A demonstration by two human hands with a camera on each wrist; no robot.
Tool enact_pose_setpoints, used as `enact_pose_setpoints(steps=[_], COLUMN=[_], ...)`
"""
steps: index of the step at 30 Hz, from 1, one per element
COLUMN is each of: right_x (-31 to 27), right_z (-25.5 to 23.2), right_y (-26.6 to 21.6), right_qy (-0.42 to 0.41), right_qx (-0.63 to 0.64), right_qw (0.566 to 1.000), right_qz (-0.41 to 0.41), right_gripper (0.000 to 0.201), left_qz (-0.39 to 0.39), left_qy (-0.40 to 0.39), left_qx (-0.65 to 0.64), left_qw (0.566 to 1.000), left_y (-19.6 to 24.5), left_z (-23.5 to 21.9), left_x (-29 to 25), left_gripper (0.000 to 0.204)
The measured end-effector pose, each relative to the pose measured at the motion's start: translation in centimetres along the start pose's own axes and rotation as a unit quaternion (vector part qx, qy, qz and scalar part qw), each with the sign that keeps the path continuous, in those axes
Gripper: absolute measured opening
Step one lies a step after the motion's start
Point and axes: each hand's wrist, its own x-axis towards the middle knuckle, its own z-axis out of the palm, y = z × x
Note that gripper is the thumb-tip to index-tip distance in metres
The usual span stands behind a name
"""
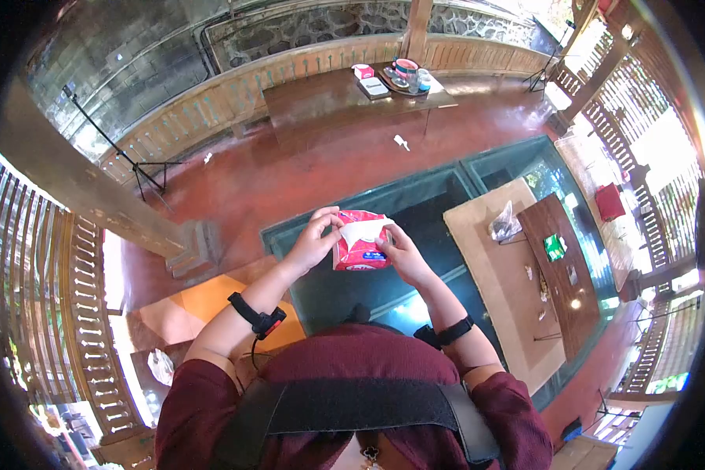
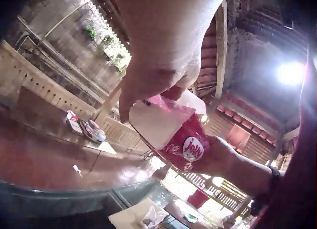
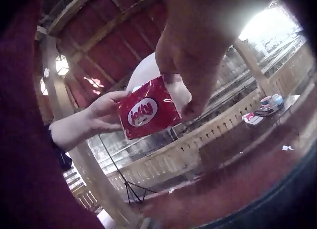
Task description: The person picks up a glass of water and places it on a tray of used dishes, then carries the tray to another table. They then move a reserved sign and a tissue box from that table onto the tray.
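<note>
A red and pink plastic tissue pack [image 1: 354,262] with a round "jolly" label is held up in front of the chest between both hands. White tissue [image 1: 362,233] shows at its upper face, and in the right wrist view the tissue [image 3: 143,73] stands out beyond the wrapper. The left hand [image 1: 315,241] grips the pack's left side, thumb near the tissue's corner. On the opposite side, the right hand [image 1: 406,254] holds the pack with its thumb over the front. In the left wrist view, the near hand hides part of the pack [image 2: 181,149].
A long wooden table [image 1: 313,113] at the back bears a tray [image 1: 385,76] with bowls and cups, and another red pack [image 1: 363,71]. To the right, a low wooden table [image 1: 560,290] carries a green packet [image 1: 554,247]. A tripod [image 1: 145,172] stands left; white scraps lie on the floor.
</note>
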Motion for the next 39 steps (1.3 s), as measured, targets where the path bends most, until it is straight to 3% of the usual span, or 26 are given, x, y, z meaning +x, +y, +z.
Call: enact_pose_setpoints(steps=[2,3,6,10,14,17,21,23,24,25,26,28,31,33,35,39], right_x=[2.4,3.7,6.9,11.8,17.6,22.2,29.3,32.9,34.6,36.3,37.6,40.1,44.1,47.1,50.1,57.0], right_z=[-1.9,-2.8,-4.8,-7.2,-9.4,-10.2,-11.4,-12.3,-12.6,-13.1,-13.9,-14.0,-15.5,-17.1,-18.8,-23.3], right_y=[-1.3,-1.3,-2.8,-2.1,-2.3,-3.1,-5.3,-4.8,-4.7,-5.0,-5.5,-6.8,-6.4,-6.2,-6.2,-5.8], right_qy=[0.002,0.006,0.012,0.015,0.004,0.013,0.01,0.021,0.03,0.038,0.029,0.051,0.052,0.051,0.044,0.076], right_qx=[0.036,0.033,0.044,0.032,0.013,0.025,-0.001,-0.018,-0.031,-0.045,0.003,0.02,0.007,-0.033,0.014,0.051], right_qw=[0.999,0.999,0.997,0.999,0.999,0.998,0.998,0.999,0.999,0.998,0.997,0.997,0.998,0.998,0.999,0.996], right_qz=[0.033,-0.014,0.058,0.032,0.034,0.058,0.062,0.037,0.025,0.013,0.065,0.051,0.018,-0.004,-0.016,0.024], right_gripper=[0.032,0.028,0.019,0.016,0.013,0.013,0.014,0.016,0.017,0.018,0.028,0.035,0.047,0.052,0.057,0.066], left_qz=[0.003,-0.005,-0.033,-0.075,-0.187,-0.193,-0.203,-0.18,-0.167,-0.205,-0.245,-0.33,-0.327,-0.309,-0.28,-0.285], left_qy=[-0.007,-0.005,-0.008,-0.014,-0.016,-0.051,-0.032,-0.014,-0.012,-0.016,-0.019,-0.023,-0.107,-0.115,-0.119,-0.09], left_qx=[-0.033,-0.052,-0.123,-0.177,-0.275,-0.305,-0.322,-0.306,-0.287,-0.279,-0.271,-0.253,-0.321,-0.294,-0.271,-0.332], left_qw=[0.999,0.999,0.992,0.981,0.943,0.931,0.924,0.935,0.943,0.938,0.931,0.909,0.883,0.897,0.913,0.895], left_y=[0.0,-0.3,-1.2,-2.5,-4.8,-7.1,-7.9,-8.6,-9.2,-9.6,-9.8,-10.3,-11.8,-13.3,-14.5,-17.4], left_z=[0.3,0.5,0.3,-0.4,-2.0,-3.8,-6.2,-7.0,-7.4,-7.8,-8.1,-8.5,-8.3,-8.3,-8.0,-7.9], left_x=[3.7,5.4,9.5,14.6,20.4,25.0,31.4,34.2,35.5,36.9,38.2,40.0,43.3,46.2,49.7,57.0], left_gripper=[0.005,0.005,0.004,0.005,0.011,0.014,0.021,0.026,0.04,0.045,0.051,0.064,0.079,0.076,0.073,0.064])
